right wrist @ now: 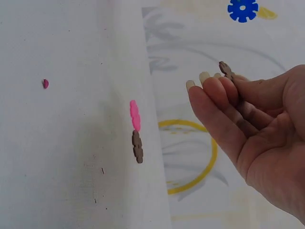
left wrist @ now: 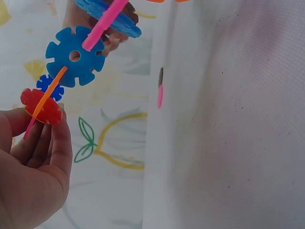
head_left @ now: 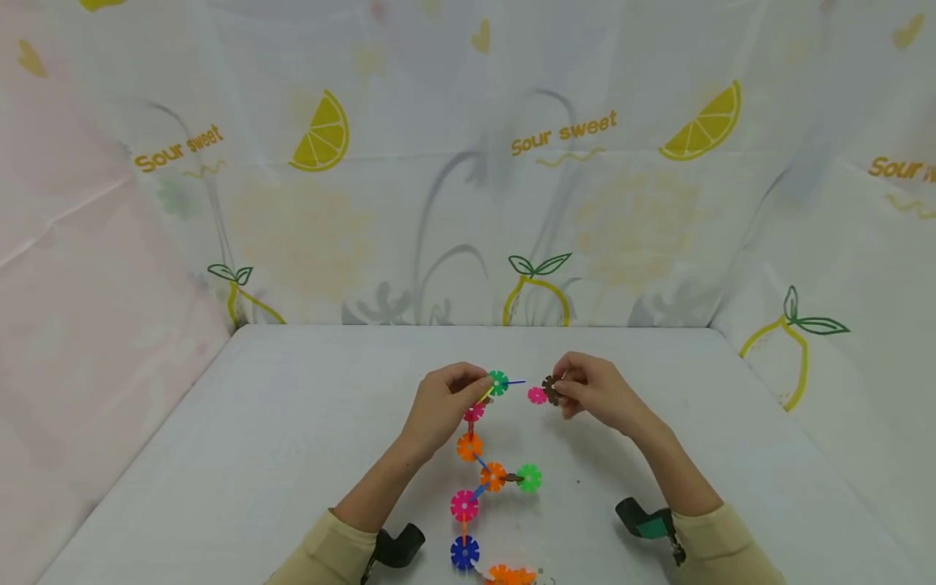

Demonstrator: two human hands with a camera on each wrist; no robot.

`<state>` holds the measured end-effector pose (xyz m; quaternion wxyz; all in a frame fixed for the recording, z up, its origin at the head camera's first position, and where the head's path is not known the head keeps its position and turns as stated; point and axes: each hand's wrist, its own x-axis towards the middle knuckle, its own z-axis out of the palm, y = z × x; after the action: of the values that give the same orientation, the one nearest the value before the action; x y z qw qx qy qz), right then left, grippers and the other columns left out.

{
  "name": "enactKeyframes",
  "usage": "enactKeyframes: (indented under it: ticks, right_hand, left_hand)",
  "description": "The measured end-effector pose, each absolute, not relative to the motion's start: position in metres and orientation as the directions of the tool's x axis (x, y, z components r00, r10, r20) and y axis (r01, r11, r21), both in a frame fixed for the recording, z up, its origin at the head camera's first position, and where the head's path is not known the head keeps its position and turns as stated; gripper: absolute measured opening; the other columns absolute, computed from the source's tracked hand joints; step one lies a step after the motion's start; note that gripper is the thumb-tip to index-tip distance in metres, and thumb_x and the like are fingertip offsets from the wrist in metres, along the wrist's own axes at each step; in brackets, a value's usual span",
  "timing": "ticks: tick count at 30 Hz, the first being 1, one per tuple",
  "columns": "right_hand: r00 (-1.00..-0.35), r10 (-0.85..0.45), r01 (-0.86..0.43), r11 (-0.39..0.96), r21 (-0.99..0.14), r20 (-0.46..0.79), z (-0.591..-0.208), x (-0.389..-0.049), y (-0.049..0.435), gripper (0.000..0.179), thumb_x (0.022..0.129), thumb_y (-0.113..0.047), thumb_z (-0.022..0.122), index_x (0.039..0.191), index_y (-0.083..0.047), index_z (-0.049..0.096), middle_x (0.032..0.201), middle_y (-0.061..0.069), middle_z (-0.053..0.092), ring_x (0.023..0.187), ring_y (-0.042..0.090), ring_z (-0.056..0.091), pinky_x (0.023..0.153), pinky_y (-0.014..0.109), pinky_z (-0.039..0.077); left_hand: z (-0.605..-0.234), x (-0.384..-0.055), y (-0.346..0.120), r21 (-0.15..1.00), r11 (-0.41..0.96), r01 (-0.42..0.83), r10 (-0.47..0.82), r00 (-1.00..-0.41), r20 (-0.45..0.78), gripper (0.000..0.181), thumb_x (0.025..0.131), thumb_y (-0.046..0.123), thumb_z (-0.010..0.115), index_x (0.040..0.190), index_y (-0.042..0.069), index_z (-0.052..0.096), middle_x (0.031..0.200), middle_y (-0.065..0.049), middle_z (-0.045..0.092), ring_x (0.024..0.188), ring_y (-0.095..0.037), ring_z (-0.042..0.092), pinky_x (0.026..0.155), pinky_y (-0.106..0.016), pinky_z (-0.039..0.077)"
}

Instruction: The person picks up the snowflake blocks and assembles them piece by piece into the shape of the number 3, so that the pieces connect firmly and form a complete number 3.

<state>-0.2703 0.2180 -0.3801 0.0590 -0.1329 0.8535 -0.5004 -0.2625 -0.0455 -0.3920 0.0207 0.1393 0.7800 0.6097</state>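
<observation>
My left hand pinches the far end of a chain of slotted plastic snowflake discs. A green disc shows at its fingertips, with a thin blue disc edge-on beside it. In the left wrist view, the thumb and fingers grip a red disc; an orange disc slots between it and a blue disc. My right hand pinches a brown snowflake disc, seen edge-on in the right wrist view, to the right of the chain's end.
On the table, a pink disc and a brown disc lie end to end. The chain runs toward the front through a pink disc and a dark blue disc. Orange discs sit at the front. Printed cloth stands behind.
</observation>
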Motion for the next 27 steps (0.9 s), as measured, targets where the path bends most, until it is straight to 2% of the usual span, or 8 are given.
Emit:
enactKeyframes:
  ticks: [12,19,27]
  right_hand:
    - [-0.920,-0.381,-0.207,0.274,-0.939,0.092,-0.372,-0.264,0.208,0.015,0.098,-0.007,0.057,0.108,0.004,0.056,0.080,0.011,0.064,0.063,0.017,0.065,0.065,0.037,0.062]
    - [-0.920,-0.378,-0.209,0.241,-0.948,0.107,-0.369,-0.260,0.202,0.016,0.098,-0.008,0.058,0.109,0.003,0.056,0.085,0.009,0.069,0.063,0.016,0.066,0.065,0.036,0.062]
    - [-0.920,-0.371,-0.226,0.229,-0.947,0.130,-0.370,-0.259,0.198,0.016,0.098,-0.008,0.058,0.109,0.003,0.057,0.083,0.015,0.068,0.062,0.017,0.066,0.064,0.037,0.062]
  left_hand:
    - [-0.390,-0.262,-0.045,0.960,0.206,0.190,0.248,-0.959,0.137,0.017,0.095,0.030,0.066,0.101,0.016,0.073,0.093,-0.005,0.073,0.082,-0.017,0.066,0.073,-0.026,0.054]
    - [-0.390,-0.261,-0.045,0.959,0.206,0.196,0.250,-0.958,0.142,0.016,0.095,0.030,0.067,0.099,0.016,0.073,0.091,-0.003,0.072,0.082,-0.017,0.065,0.071,-0.025,0.054]
    - [-0.390,-0.261,-0.044,0.956,0.205,0.210,0.248,-0.956,0.157,0.015,0.095,0.028,0.067,0.098,0.015,0.073,0.088,-0.002,0.071,0.080,-0.017,0.063,0.070,-0.027,0.053]
